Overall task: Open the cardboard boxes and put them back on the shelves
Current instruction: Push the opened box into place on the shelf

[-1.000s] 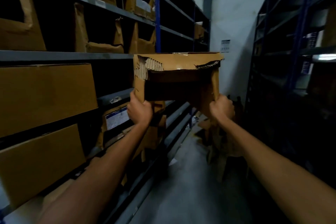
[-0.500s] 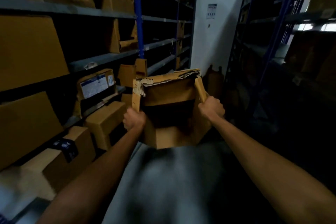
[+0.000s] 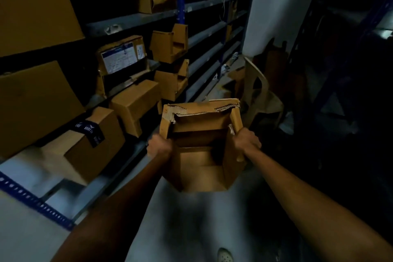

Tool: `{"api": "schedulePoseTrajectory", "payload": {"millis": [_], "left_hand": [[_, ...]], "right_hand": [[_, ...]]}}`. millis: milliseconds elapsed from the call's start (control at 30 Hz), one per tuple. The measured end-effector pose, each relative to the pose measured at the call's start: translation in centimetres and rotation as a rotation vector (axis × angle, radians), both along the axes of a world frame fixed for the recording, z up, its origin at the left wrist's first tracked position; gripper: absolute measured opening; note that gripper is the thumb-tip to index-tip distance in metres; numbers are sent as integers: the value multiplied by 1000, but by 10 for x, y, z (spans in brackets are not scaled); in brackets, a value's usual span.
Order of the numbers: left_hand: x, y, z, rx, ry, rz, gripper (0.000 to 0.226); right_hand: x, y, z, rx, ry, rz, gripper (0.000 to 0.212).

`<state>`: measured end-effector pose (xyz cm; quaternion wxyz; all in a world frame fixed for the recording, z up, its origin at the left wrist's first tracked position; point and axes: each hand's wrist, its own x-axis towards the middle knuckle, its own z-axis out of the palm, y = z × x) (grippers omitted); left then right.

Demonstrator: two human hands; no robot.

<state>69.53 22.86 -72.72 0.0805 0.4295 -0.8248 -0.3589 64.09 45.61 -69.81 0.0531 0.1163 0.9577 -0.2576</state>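
I hold a torn-open cardboard box (image 3: pixel 200 155) low over the aisle floor, its open face turned toward me and its top edge ripped. My left hand (image 3: pixel 159 148) grips the box's left wall. My right hand (image 3: pixel 246 141) grips the right wall near a torn flap. The inside of the box looks empty. To the left, the shelves (image 3: pixel 136 20) carry several closed and cut-open cardboard boxes, among them one with a white label (image 3: pixel 121 57) and one with dark tape (image 3: pixel 91 134).
The grey aisle floor (image 3: pixel 191 223) runs ahead between two dark racks. A pale plastic chair (image 3: pixel 257 95) with cardboard scraps stands at the aisle's end by a white wall (image 3: pixel 274 6). A blue perforated upright (image 3: pixel 32 200) lies at lower left. A shoe tip (image 3: pixel 225 256) shows below.
The box has come down from shelf height to near the floor while both hands keep their grip on its side walls. My view has tilted down toward the lower shelves and the floor.
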Motion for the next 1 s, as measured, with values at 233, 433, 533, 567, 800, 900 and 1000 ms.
{"api": "schedulePoseTrajectory", "payload": {"millis": [233,433,533,567,800,900,1000], "left_hand": [[-11,-5,-2,-177,-11,-248,38],[-29,8,25,-490,2,-685,34],[-34,20,36,-574,50,-838,27],[-36,24,38,-614,64,-886,23],[-40,40,40,-925,201,-1072,21],[-39,47,42,-930,346,-1106,20],[-40,51,47,-873,439,-1141,18]], "right_hand": [[0,-22,-10,-118,307,-44,83],[-1,-43,21,77,492,318,81],[-4,-46,26,158,430,487,89],[-4,-45,25,173,389,533,92],[5,-35,19,137,161,621,96],[13,-40,16,41,120,533,75],[22,-50,16,-58,107,403,47]]}}
